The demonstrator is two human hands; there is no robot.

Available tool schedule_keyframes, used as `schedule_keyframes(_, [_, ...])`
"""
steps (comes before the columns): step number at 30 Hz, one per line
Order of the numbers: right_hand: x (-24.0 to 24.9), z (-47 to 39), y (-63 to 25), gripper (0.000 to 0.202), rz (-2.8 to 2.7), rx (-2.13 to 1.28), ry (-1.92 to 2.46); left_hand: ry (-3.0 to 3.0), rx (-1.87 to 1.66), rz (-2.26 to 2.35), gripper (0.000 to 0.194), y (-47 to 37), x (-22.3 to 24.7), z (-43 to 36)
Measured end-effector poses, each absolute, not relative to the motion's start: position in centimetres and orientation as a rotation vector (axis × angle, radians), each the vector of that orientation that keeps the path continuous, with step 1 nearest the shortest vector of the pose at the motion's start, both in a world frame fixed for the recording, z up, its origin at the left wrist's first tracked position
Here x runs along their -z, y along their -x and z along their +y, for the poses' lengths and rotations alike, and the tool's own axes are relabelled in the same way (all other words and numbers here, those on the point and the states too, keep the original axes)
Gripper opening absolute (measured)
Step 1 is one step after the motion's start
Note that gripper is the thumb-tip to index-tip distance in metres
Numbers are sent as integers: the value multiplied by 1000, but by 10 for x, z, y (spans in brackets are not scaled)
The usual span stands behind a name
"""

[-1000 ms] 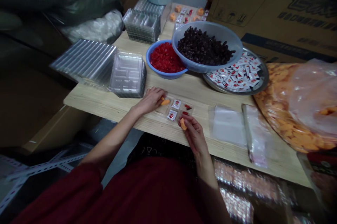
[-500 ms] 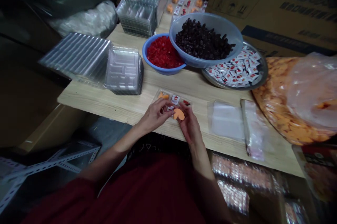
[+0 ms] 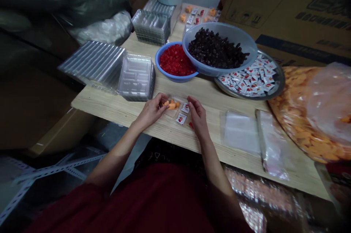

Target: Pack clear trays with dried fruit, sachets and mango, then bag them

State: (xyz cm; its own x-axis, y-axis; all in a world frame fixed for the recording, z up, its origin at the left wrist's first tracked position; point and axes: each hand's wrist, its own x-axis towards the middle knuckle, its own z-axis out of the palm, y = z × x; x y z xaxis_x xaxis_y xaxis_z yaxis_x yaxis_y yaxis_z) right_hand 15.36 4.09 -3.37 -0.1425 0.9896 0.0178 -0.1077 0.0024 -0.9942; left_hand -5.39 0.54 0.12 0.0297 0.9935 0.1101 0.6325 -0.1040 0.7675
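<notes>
In front of me lies a small clear plastic tray (image 3: 172, 113). Several orange pieces (image 3: 172, 104) sit in its left compartment. Two white sachets with red print (image 3: 181, 118) lie in the middle, and a bit of red shows at the right, partly under my right hand. My left hand (image 3: 151, 111) is at the tray's left side, thumb and forefinger closed on an orange piece. Over the right end is my right hand (image 3: 197, 117), its fingers stretched out, with nothing visible in them; its fingertips are close to the upper sachet.
Stacked clear trays (image 3: 135, 77) and ribbed plastic sheets (image 3: 94, 65) stand left. Behind are a blue bowl of red pieces (image 3: 177, 79), a bowl of dark pieces (image 3: 225, 72) and a metal basin of sachets (image 3: 280, 79). Plastic bags (image 3: 241, 132) and a large orange-filled bag (image 3: 304, 116) lie right.
The orange piece held up between both hands is now down at the tray's left compartment. My left hand has moved left, and the hands are farther apart. The view has shifted slightly.
</notes>
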Motion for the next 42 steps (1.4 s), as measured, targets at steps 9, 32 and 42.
schedule_keyframes(9, [64, 53, -150, 32, -1960, -967, 1170, -2117, -722, 1886, 17, 44, 36, 10])
schedule_keyframes(32, [35, -12, -201, 17, -1660, -920, 1048, -2233, -525, 1982, 17, 143, -54, 12])
schedule_keyframes(42, [28, -25, -189, 17, -1512, -1124, 1084, -2323, -381, 1886, 15, 150, -45, 37])
